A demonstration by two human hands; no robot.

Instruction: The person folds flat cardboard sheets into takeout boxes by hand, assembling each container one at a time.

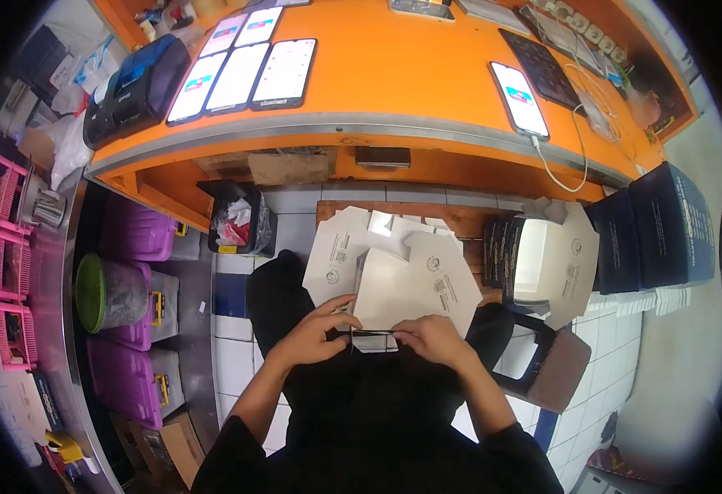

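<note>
No complete wording can be read with certainty. White lettering is borne by the black desktop device; its ending appears to be "POS". A round emblem, a square code-like mark and small lines of print are carried by the front cardboard blank, by the rear cardboard blank and by the open box; the lines are too small to be read. Pale print is borne by the large dark box, likewise illegible. A red-and-blue graphic is displayed on the charging phone; its accompanying text cannot be resolved. Yellow-and-black labels are fitted to the purple-lidded bins, unreadable.
</note>
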